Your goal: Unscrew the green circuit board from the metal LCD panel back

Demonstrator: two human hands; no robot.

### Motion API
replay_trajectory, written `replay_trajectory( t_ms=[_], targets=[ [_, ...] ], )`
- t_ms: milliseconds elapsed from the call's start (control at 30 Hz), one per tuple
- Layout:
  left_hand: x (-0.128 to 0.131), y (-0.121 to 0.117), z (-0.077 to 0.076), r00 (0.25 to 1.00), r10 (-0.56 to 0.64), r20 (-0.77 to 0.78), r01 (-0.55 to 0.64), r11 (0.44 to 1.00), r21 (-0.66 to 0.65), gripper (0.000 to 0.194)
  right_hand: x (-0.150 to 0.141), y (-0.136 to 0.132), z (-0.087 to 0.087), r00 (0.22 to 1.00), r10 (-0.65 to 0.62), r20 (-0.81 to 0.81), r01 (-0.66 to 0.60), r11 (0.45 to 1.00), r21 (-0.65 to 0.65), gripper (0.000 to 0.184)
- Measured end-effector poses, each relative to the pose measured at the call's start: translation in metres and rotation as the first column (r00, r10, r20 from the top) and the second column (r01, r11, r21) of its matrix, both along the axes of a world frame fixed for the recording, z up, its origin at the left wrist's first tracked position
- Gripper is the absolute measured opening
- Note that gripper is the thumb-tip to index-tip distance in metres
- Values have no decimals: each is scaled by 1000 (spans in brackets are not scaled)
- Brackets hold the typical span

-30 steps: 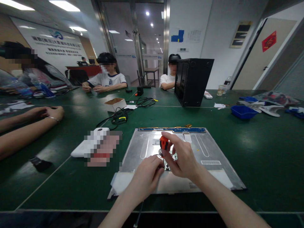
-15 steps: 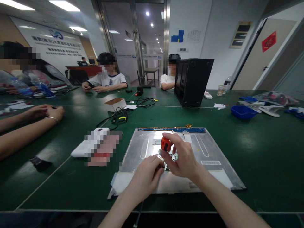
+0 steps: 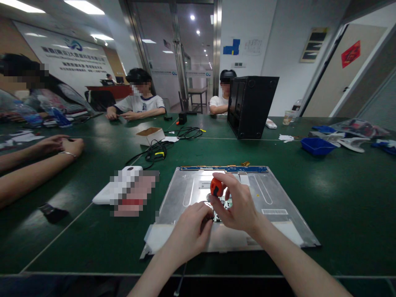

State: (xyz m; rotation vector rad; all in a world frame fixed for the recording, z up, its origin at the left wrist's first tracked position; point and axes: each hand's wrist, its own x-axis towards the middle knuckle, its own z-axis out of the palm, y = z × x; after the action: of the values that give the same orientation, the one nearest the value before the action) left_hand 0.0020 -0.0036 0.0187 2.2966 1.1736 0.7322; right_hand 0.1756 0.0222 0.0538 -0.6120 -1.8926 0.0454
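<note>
My right hand (image 3: 239,202) is closed round the orange-and-black handle of a screwdriver (image 3: 216,187), which stands nearly upright over a small green circuit board (image 3: 228,203). This board sits at the middle of a flat silver display panel (image 3: 188,185) lying on the table. Close to the screwdriver's lower end, my left hand (image 3: 193,227) rests on the panel with its fingers pinched together; what they hold is hidden. A thin dark cable (image 3: 182,276) comes out below my left wrist and hangs over the table's near edge. Along the panel's far edge runs a blue circuit strip (image 3: 229,169).
Left of the panel lie a white power bank (image 3: 119,187) and a black object (image 3: 52,212). Beyond are black cables (image 3: 153,152), an open small box (image 3: 150,136) and a black computer case (image 3: 253,107). A blue tray (image 3: 317,146) stands right. Another person's hands (image 3: 69,146) rest at left.
The screwdriver's handle has turned slightly in my right hand. My left hand stays in nearly the same place, and the panel has not moved.
</note>
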Motion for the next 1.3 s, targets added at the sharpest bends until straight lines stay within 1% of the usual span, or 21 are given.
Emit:
replay_trajectory(
  t_ms=[600, 833, 967, 1300],
  targets=[
    [-1, 1, -6, 1000, -2, -30, 2, 1000, 21, 13, -2, 1, 0, 999, -31, -21, 31, 999, 19, 42],
    [-1, 1, -4, 1000, -12, -15, 13, 1000, 10, 13, -2, 0, 0, 999, -43, -13, 43, 999, 19, 41],
    [-1, 0, -3, 999, -3, -32, 3, 1000, 6, 13, -2, 0, 0, 999, -45, -11, 45, 999, 23, 39],
    [-2, 1, -4, 999, -2, -43, 2, 1000, 4, 14, -2, 0, 1, 997, -75, -24, 76, 996, 40, 37]
  ],
)
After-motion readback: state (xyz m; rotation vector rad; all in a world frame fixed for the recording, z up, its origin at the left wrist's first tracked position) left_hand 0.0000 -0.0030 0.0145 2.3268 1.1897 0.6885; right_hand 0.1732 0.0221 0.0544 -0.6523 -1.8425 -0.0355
